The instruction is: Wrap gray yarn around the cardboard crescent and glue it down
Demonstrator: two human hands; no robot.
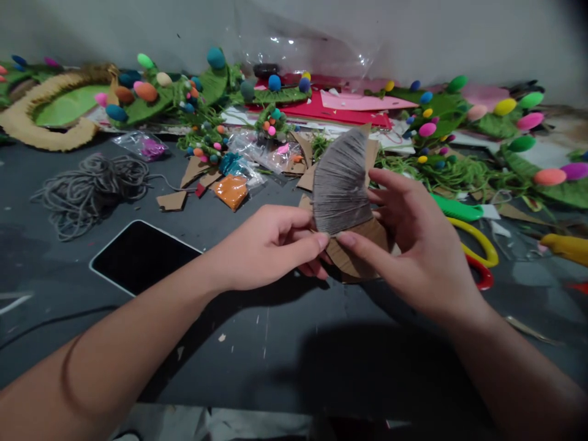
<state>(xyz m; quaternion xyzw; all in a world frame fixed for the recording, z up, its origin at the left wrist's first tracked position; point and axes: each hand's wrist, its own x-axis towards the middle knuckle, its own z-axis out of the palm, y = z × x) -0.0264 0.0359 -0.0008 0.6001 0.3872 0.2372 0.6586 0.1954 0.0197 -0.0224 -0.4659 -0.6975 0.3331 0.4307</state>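
Both my hands hold a curved cardboard piece (353, 251) over the dark table. Grey yarn (342, 184) covers its upper part in close, fanned strands; the lower part is bare brown. My left hand (280, 245) pinches the left edge, thumb at the border between yarn and bare cardboard. From the other side, my right hand (408, 239) grips it, thumb pressed on the front near the same border and fingers behind the right edge. The fingertips behind the cardboard are partly hidden. A loose tangle of grey cord (94, 187) lies at the left.
A phone (142, 257) lies left of my hands. Yellow and red scissor handles (480, 245) and a green-handled tool (459, 208) are at the right. Behind are cardboard scraps (172, 201), small plastic bags (232, 190), a straw-coloured ring (50, 131) and green decorations with coloured egg shapes (147, 92).
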